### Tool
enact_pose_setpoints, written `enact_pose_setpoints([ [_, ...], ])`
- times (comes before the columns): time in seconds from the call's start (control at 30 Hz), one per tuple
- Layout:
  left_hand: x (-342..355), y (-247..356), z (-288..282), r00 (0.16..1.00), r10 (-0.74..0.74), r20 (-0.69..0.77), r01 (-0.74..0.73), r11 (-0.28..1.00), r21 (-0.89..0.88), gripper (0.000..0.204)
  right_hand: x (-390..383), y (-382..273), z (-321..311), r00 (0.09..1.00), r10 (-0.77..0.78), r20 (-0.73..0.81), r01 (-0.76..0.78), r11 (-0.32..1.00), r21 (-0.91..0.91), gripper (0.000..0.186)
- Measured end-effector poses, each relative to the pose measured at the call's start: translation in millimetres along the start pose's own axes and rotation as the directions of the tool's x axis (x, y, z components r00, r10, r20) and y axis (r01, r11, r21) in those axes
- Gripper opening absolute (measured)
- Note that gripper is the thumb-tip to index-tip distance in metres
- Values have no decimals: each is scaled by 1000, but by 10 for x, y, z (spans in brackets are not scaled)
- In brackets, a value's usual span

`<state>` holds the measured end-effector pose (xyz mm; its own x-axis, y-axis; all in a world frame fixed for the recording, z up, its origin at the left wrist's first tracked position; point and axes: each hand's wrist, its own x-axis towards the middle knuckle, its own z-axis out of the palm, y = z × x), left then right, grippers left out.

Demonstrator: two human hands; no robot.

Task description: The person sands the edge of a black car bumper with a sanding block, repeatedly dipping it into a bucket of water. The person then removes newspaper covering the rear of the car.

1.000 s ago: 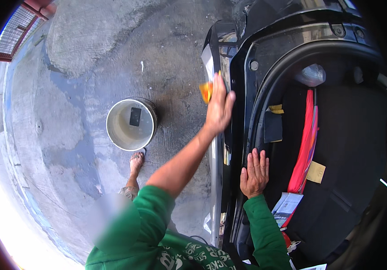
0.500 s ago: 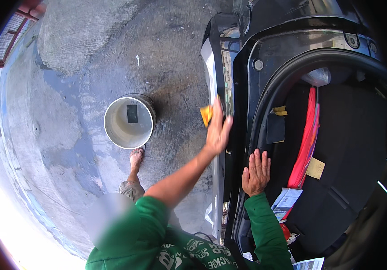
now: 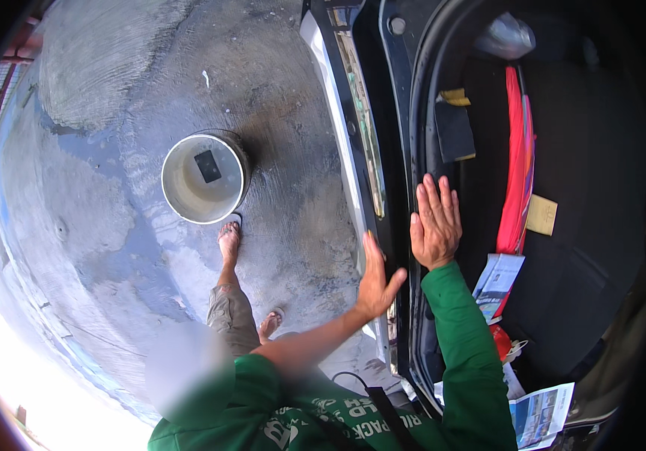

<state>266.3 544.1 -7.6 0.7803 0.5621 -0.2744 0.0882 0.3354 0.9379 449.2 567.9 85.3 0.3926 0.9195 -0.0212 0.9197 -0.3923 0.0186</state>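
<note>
My left hand [image 3: 375, 287] lies along the outer edge of a dark car's rear bumper [image 3: 364, 128]. Its fingers are stretched forward and the thumb stands off to the right. A speck of yellow sandpaper [image 3: 369, 234] peeks out at the fingertips; the hand hides the rest. On the rim of the open trunk [image 3: 421, 143] rests my right hand [image 3: 438, 225], palm down and holding nothing, fingers extended. Just ahead of it in the trunk is a dark grey sandpaper sheet [image 3: 454, 131] with yellow edges.
A round pale bucket [image 3: 175, 201] stands on the concrete floor [image 3: 285, 188], with a dark rectangular piece [image 3: 207, 166] inside. In the trunk lie a red folded umbrella-like bundle [image 3: 514, 150], a yellowish sponge-like block [image 3: 541, 215] and printed papers [image 3: 541, 416]. My foot [image 3: 229, 239] is beside the bucket.
My left hand has slid back along the bumper toward my body, and the yellow sandpaper that stuck out is now mostly covered. My right hand stays on the trunk rim. The view has shifted.
</note>
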Motion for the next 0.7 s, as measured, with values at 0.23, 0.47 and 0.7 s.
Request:
enact_pose_setpoints([
  [0.23,1627,285,-494,966,107,-236,-101,994,37,85,-38,25,18,979,-76,-188,88,995,56,51],
  [0.47,-1829,-989,1102,983,15,-183,-1,997,74,94,-1589,-494,-327,980,-62,-191,115,953,281,58],
  [0.7,-72,-327,419,821,561,-106,-436,735,519,70,-3404,-114,-60,999,-37,-4,37,995,90,65],
])
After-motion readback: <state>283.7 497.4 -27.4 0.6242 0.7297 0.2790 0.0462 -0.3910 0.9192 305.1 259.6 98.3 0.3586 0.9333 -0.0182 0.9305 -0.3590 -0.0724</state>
